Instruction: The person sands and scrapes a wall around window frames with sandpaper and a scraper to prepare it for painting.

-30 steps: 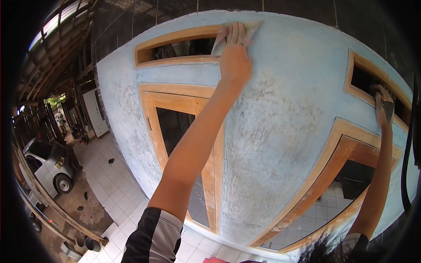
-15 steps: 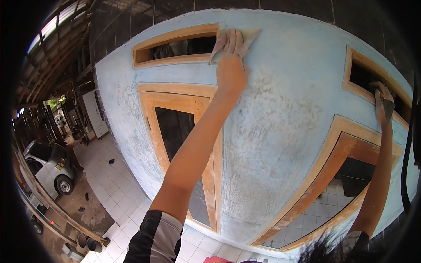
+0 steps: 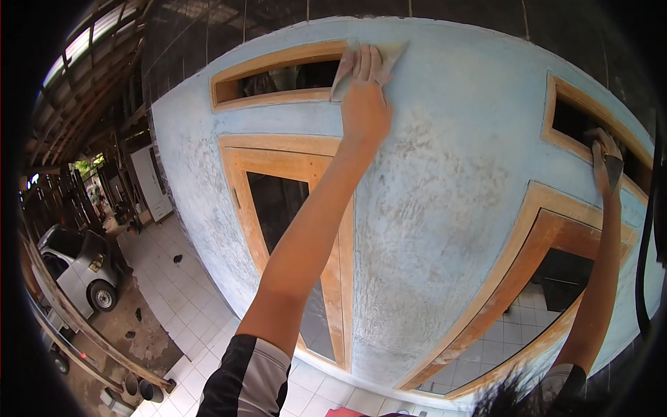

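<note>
My left hand [image 3: 365, 97] presses a thin greyish sheet [image 3: 391, 64] flat against the blue wall [image 3: 445, 90], beside the right end of the upper left vent opening's wooden frame [image 3: 278, 54]. The sheet's corners stick out around the fingers. On the far right, my right hand [image 3: 606, 156] rests at the lower edge of another wooden-framed opening [image 3: 566, 142], its fingers bent over the frame. A dark flat piece [image 3: 614, 171] lies against that palm; what it is cannot be made out.
Below are a wooden-framed window [image 3: 278, 208] on the left and a larger one [image 3: 514, 326] on the right. Dark tiles [image 3: 465, 15] run above the wall. A silver vehicle [image 3: 76, 267], wooden rails and buckets [image 3: 149, 390] stand at the left, beside the white tiled floor [image 3: 167, 278].
My left hand and the sheet have shifted very slightly left on the wall. My right hand stays at the same frame, almost unmoved.
</note>
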Available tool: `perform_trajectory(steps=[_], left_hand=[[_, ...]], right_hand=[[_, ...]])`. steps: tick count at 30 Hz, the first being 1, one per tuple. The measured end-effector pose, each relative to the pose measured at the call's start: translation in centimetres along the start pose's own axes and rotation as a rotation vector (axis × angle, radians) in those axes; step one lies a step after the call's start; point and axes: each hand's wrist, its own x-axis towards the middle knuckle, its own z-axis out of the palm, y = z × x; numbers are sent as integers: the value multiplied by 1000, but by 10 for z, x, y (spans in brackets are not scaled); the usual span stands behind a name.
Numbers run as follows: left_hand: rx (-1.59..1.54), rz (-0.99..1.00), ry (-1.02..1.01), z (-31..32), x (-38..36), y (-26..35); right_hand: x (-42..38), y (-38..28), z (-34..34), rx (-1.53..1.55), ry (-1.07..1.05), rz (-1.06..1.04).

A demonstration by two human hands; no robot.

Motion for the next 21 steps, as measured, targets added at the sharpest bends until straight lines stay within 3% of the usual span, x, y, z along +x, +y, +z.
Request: perform_trajectory(steps=[2, 4, 8, 10, 13, 18, 21], left_hand=[[-42, 25, -33, -15, -36, 10], [-52, 29, -205, -20, -55, 4], [32, 96, -110, -3, -11, -11], [-71, 67, -1, 11, 17, -25], [-67, -46, -20, 12, 34, -20], [-62, 6, -100, -13, -47, 0], [-47, 28, -166, -16, -43, 0]], right_hand=[[-1, -2, 0, 16, -5, 13], [0, -9, -4, 26, -8, 21], [-2, -7, 1, -16, 31, 33], [-1, -6, -2, 10, 0, 25], [-2, -2, 0, -2, 3, 30], [-2, -8, -3, -11, -46, 77], [-2, -4, -2, -4, -22, 62]])
